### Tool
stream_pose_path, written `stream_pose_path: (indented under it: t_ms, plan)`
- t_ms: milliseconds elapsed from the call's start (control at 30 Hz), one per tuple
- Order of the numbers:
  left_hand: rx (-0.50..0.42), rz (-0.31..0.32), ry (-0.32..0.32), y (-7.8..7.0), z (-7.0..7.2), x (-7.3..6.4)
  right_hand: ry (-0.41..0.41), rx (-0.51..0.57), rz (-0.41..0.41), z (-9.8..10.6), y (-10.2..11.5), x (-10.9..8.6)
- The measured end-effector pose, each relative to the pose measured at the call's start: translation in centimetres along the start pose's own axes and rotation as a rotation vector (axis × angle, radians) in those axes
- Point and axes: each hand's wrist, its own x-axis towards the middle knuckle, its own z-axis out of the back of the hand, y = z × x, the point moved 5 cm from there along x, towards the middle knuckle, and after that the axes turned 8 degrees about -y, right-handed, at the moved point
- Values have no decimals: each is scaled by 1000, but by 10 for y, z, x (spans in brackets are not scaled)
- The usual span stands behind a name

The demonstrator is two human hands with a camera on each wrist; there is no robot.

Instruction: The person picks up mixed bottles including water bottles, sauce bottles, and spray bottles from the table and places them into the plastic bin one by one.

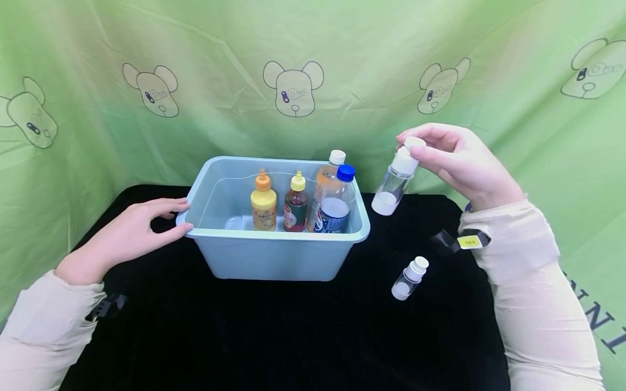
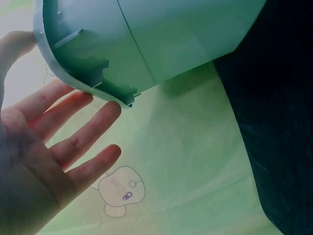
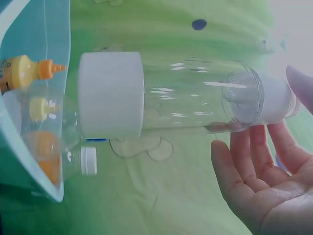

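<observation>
My right hand (image 1: 462,160) holds a clear bottle (image 1: 395,182) by its white top, with thumb and fingers about the cap. The bottle has a white base, tilts, and is held up to the right of a light blue plastic tub (image 1: 274,255). In the right wrist view the bottle (image 3: 195,95) lies across the picture, its wide white base toward the tub. My left hand (image 1: 129,233) rests on the tub's left rim. Its fingers (image 2: 93,127) are spread and fairly straight, some fingertips right at the rim.
In the tub stand a yellow squeeze bottle (image 1: 264,209), a dark red sauce bottle (image 1: 295,209), a blue-capped bottle (image 1: 333,209) and a white-capped bottle with orange contents (image 1: 325,176). A smaller clear bottle with white cap (image 1: 409,278) stands on the black cloth (image 1: 293,336). A green curtain (image 1: 362,32) hangs behind.
</observation>
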Motion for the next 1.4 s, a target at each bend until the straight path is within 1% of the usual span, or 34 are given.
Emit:
stream_pose_path:
  t_ms: [167,333,433,600,667,733,967,1067,1200,1400]
  plan:
    - [-6,22,3,0,0,0,11,-12,-11,-18,3,15]
    - [-4,13,7,0,1,-1,54,-23,-3,-35,7,30]
    - [-7,22,9,1,1,-1,62,-75,-4,-44,7,39]
    - [2,12,13,0,0,0,49,-197,-29,-59,5,54]
    - [10,-5,12,0,0,0,54,-236,-38,-65,4,61]
    - [5,-1,15,0,1,0,58,-270,-49,-71,2,67]
    - [9,12,17,1,-1,-1,84,-328,-82,-90,-8,89]
    - [7,14,21,2,-1,0,99,-319,-115,-98,-11,97]
    - [5,10,24,1,-1,0,126,-274,-156,-109,-16,109]
    - [7,27,15,-1,1,-2,201,-201,-176,-126,-21,124]
